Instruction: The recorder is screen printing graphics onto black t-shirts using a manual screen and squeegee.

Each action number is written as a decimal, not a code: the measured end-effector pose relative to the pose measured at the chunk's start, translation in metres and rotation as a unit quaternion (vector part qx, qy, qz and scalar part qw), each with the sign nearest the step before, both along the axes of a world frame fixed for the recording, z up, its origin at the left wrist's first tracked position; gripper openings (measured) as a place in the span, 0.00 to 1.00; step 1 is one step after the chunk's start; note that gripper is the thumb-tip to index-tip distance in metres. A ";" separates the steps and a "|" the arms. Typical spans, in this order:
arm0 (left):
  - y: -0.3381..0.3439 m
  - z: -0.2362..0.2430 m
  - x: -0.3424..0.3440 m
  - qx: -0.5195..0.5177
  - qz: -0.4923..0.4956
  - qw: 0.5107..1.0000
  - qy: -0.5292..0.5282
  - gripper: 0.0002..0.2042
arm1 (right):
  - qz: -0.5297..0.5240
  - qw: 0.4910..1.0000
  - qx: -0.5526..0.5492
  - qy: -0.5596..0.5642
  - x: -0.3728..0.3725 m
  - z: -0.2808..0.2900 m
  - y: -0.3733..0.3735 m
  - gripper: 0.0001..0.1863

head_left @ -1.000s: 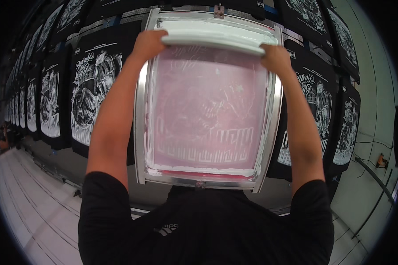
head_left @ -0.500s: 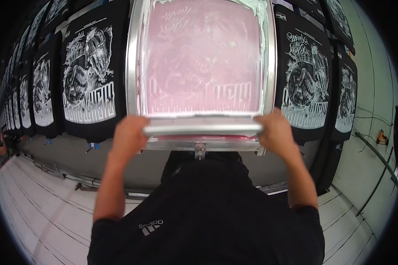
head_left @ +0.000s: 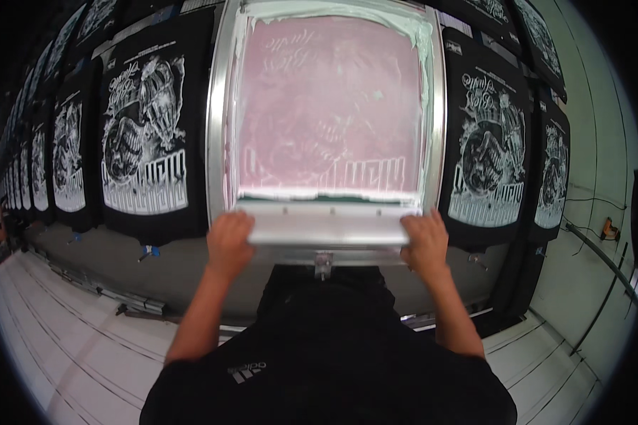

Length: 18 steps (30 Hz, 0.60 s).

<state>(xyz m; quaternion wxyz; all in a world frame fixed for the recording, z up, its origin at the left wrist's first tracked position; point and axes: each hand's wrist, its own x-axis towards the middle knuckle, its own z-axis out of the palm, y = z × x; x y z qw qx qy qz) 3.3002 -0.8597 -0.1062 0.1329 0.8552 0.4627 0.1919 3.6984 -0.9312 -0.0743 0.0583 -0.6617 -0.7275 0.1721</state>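
Observation:
My left hand [head_left: 228, 241] and my right hand [head_left: 425, 242] are closed around the two ends of a long metal squeegee [head_left: 327, 227]. It lies crosswise at the near end of a screen in an aluminium frame [head_left: 434, 106], with a green blade edge showing along its far side. The pink mesh [head_left: 326, 106] carries a faint reversed design. White ink [head_left: 425, 64] lines the top and side edges of the mesh, with a white line just beyond the blade. A metal clamp [head_left: 323, 265] sits at the frame's near end, below the squeegee.
Black shirts with white graphic prints hang or lie on boards at left [head_left: 143, 127] and right [head_left: 485, 138], in rows. An orange tool [head_left: 609, 228] and cables are by the pale floor [head_left: 560, 368] at right. A metal rail [head_left: 131, 294] runs at lower left.
The squeegee in my two hands has moved from the top of the screen down to its near end. The frame sits slightly lower in view than half a second ago.

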 end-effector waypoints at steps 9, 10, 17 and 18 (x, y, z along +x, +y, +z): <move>0.334 -0.006 0.076 -0.003 0.044 0.992 0.122 0.17 | -0.005 0.986 0.058 -0.156 0.077 -0.026 0.304 0.17; 0.360 -0.003 0.076 0.002 0.031 0.992 0.121 0.17 | -0.011 0.988 0.047 -0.146 0.075 -0.021 0.334 0.19; 0.426 0.030 0.085 -0.011 -0.113 0.992 -0.054 0.20 | 0.070 0.984 0.087 -0.139 0.113 -0.011 0.408 0.23; 0.389 0.036 0.100 -0.051 0.019 0.992 0.112 0.21 | 0.051 0.988 0.067 -0.127 0.112 -0.011 0.368 0.22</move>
